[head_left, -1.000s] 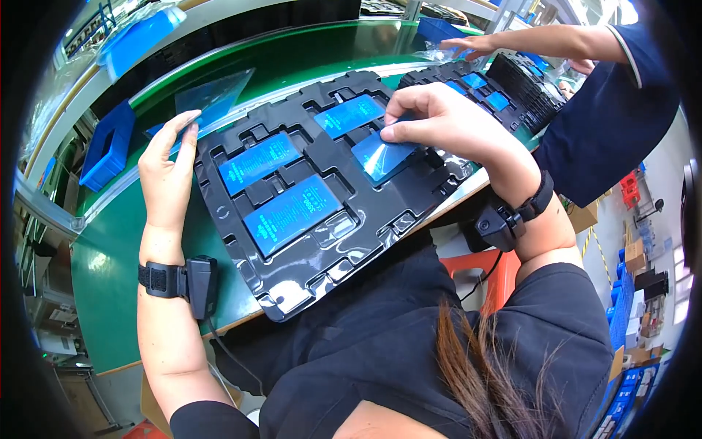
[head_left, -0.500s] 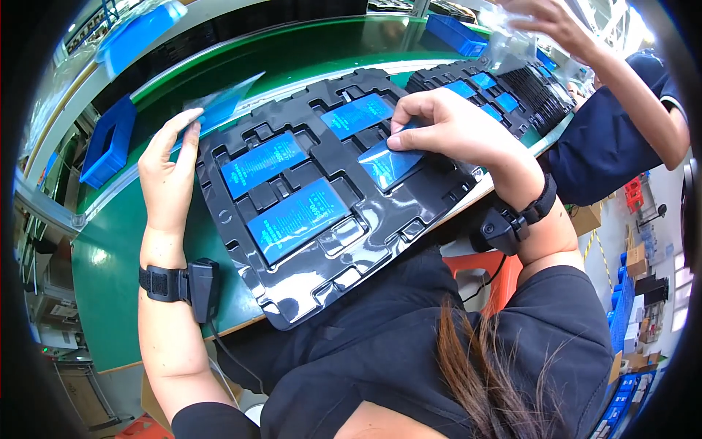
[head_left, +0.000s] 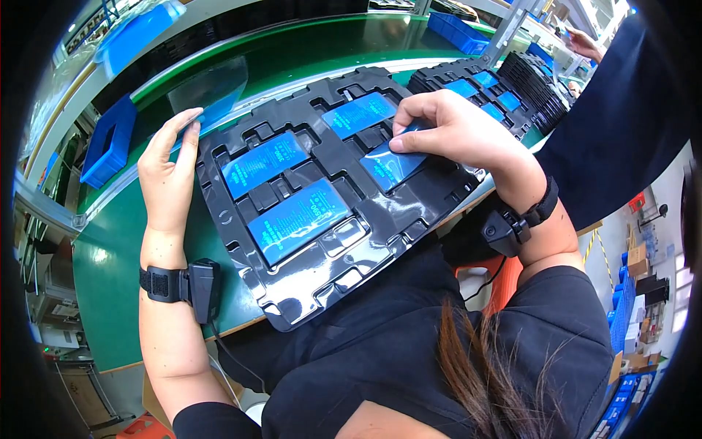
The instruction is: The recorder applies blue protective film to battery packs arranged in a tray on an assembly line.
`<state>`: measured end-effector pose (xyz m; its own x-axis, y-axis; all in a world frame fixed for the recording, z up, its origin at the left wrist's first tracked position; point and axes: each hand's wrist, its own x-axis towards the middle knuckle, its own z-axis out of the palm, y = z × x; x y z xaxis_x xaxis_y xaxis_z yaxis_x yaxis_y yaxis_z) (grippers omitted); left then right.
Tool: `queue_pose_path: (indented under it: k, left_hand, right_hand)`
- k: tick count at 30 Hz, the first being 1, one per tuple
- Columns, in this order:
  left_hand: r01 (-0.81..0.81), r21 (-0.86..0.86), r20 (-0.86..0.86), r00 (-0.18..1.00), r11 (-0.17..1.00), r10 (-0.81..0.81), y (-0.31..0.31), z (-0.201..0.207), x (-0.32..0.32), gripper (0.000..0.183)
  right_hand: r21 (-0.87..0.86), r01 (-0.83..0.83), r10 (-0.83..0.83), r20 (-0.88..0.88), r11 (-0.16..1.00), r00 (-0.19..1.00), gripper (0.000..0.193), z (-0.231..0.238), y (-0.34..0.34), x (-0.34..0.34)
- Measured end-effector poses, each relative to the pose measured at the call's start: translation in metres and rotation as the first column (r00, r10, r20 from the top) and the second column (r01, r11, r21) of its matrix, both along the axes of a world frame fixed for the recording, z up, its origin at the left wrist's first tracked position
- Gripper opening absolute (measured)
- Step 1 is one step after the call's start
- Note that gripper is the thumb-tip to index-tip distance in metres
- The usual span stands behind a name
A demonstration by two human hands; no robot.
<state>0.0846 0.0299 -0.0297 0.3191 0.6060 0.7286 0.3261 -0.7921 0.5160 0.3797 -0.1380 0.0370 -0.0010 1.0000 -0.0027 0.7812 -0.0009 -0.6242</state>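
Observation:
A black moulded tray (head_left: 219,217) holds several flat blue batteries, among them a near-left one (head_left: 298,222) and a far-right one (head_left: 358,115). My right hand (head_left: 464,132) is closed, thumb and forefinger pinched at the far edge of the front-right battery (head_left: 395,168). That battery's face is glossy and its far corner is hidden under my fingers. Beyond the tray's left side, my left hand (head_left: 168,157) pinches a thin sheet of film (head_left: 223,106), clear with a blue part, between thumb and fingers. The film stands up from the hand, above the green worktop.
A second black tray (head_left: 439,77) with blue batteries lies to the right, beside a stack of black trays (head_left: 537,88). Blue bins (head_left: 110,143) stand at the left and far back. A co-worker's dark clothing (head_left: 610,124) fills the right side, close to my right arm.
The film in my left hand has swung to show more of its face. My right hand has shifted very slightly right. The co-worker's raised arm has moved away, and their dark clothing has come nearer.

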Motion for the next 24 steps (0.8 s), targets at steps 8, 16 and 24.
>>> queue_pose_path:
  k: [8,16,24]
  left_hand:
    - [0.002,0.005,0.002,1.000,1.000,-0.002,0.001,-0.002,0.000,0.018]
    - [0.018,0.008,0.033,0.999,1.000,-0.018,0.008,0.000,0.006,0.018]
    - [0.018,0.004,0.013,1.000,1.000,-0.018,0.003,-0.002,-0.001,0.017]
  right_hand:
    - [0.005,0.013,-0.013,-0.014,1.000,1.000,0.023,-0.002,0.001,-0.001]
    - [0.009,0.000,0.000,0.015,1.000,1.000,0.023,0.000,0.007,0.003]
    - [0.191,-0.024,-0.067,0.459,0.981,0.886,0.044,0.007,-0.011,-0.018]
